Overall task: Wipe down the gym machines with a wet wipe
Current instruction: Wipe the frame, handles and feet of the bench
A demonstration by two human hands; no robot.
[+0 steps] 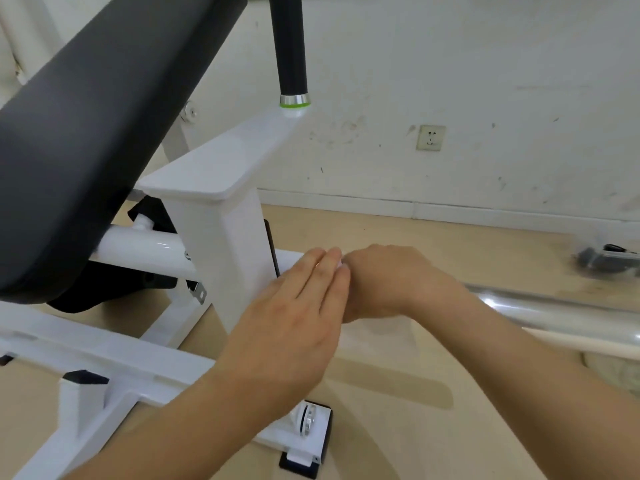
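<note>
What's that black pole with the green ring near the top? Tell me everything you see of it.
The black pole is a round, matte tube, rubbery in look, running down from the picture's top edge, nearly upright. Its lower end carries a shiny silver collar and a bright green ring, seated on the white frame arm. Nothing else touches it.

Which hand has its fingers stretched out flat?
The left hand: its fingers lie straight, while the right hand is curled, pinching a white wipe.

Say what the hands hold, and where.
A scrap of white wipe shows between the left hand and the curled right hand; the grip itself is hidden.
</note>
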